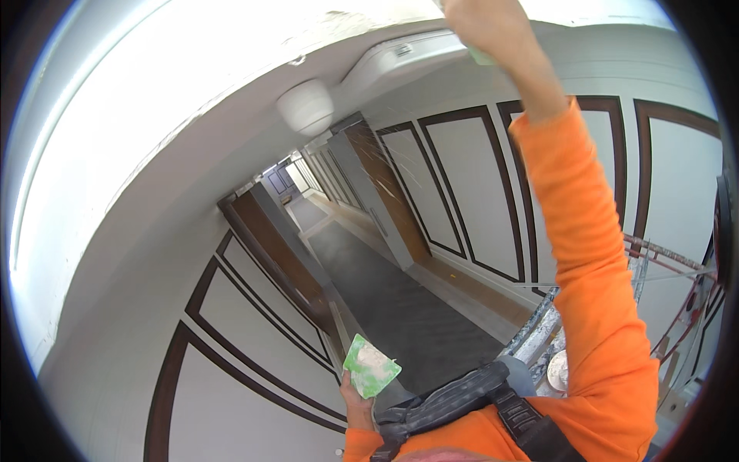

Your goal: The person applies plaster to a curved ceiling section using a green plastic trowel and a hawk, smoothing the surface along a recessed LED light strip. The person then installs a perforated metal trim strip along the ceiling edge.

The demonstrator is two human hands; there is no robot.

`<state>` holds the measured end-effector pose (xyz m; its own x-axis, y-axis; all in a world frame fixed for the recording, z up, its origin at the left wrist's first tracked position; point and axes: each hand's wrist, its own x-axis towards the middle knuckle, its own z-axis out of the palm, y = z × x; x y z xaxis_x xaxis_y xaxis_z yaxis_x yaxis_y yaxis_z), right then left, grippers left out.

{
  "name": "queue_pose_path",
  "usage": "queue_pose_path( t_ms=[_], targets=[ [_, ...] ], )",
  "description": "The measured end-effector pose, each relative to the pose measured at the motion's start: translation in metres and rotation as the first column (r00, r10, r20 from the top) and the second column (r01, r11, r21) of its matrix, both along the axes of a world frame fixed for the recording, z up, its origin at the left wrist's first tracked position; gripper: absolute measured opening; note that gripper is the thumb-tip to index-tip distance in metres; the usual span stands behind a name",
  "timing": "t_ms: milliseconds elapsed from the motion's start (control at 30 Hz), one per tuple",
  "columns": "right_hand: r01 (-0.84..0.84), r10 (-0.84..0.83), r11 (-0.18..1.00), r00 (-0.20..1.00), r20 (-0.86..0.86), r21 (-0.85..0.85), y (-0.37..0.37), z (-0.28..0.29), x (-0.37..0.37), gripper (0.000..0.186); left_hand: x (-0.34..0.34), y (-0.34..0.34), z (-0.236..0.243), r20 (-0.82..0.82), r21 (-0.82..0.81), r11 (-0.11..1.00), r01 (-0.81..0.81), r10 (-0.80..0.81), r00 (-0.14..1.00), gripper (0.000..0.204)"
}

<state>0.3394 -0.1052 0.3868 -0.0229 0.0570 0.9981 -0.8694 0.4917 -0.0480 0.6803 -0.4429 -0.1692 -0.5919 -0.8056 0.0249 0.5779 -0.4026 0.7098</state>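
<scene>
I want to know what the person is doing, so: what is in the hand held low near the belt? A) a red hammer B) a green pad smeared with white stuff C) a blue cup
B: the left hand grips a green pad with white smears on it.

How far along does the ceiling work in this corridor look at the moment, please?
Done: most of the ceiling looks smooth and white. In hand: the right hand is raised to the ceiling edge with a green tool that is barely visible, while the left hand holds a green pad smeared with white filler. Left: a rough, uneven strip runs along the ceiling edge near the raised hand.
</scene>
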Motion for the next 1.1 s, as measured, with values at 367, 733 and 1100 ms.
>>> queue_pose_path(
  t_ms=[367,733,1100],
  targets=[
    [-0.093,0.211,0.939,0.915,-0.343,0.33,-0.088,-0.032,0.228,0.008,-0.014,-0.014,-0.011,-0.039,-0.005,0.998,0.067,-0.067,0.997,0.051],
    [0.236,-0.279,0.96,0.84,-0.464,-0.151,-0.09,-0.035,0.059,0.019,-0.024,-0.002,0.002,-0.026,0.001,0.997,0.072,-0.072,0.997,0.051],
    [0.208,-0.192,0.966,0.975,-0.115,0.153,-0.015,0.068,-0.029,0.025,-0.011,-0.016,-0.023,-0.072,0.033,0.996,0.085,-0.083,0.994,0.055]
  ],
)
